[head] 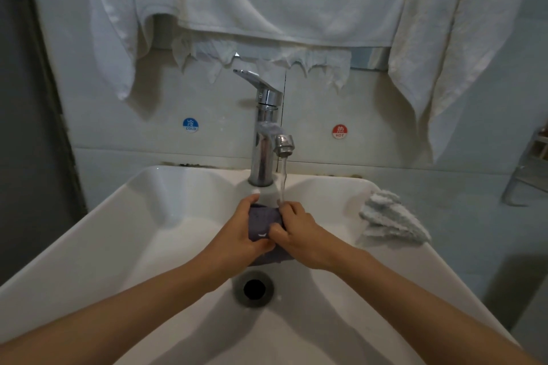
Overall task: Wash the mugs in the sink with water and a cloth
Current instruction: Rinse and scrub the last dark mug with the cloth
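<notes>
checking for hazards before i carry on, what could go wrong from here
1. The left hand and right hand both grip the wet purple mug over the hard white sink; it could slip and chip.
2. The water stream lands by the right hand's fingers, so it may splash past the rim.
3. The pale cloth lies right on the sink's right edge and might slide off.
</notes>
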`<state>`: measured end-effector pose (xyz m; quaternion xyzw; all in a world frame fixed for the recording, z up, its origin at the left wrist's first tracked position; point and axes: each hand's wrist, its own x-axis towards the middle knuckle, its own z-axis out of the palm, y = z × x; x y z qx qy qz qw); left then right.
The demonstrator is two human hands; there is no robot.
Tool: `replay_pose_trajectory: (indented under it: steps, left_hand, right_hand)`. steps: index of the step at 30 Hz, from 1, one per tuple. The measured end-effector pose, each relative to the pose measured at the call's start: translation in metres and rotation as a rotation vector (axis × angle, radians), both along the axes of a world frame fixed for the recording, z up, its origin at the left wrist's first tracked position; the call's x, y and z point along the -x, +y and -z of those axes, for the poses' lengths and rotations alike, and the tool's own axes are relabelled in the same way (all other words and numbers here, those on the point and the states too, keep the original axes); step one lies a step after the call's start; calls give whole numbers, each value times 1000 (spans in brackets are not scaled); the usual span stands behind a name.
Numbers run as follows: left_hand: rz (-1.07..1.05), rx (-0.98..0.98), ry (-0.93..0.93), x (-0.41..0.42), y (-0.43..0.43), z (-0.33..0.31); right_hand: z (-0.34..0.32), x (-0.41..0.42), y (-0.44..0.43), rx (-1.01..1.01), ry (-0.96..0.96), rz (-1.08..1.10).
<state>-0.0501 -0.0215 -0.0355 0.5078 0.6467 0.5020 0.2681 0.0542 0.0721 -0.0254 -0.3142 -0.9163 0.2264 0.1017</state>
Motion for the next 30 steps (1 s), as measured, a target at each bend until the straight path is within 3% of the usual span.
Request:
replay_pose_trajectory:
  steps: [6, 12, 19, 26, 30]
  left_hand:
    - [-56, -15, -433, 3, 2, -7]
    - [-180, -103, -232, -3, 17, -13]
    - [39, -41, -143, -3, 26, -20]
    - [-199, -149, -69, -6, 36, -18]
    - [14, -102, -135, 1, 30, -14]
  right_hand:
    - [-13, -13, 5, 49, 10, -157]
    - [-14, -24, 23, -94, 19, -154]
    - [-16, -31, 37, -118, 73, -114]
    - [-15, -25, 32, -131, 95, -115]
    - [-16, -28, 37, -135, 89, -100]
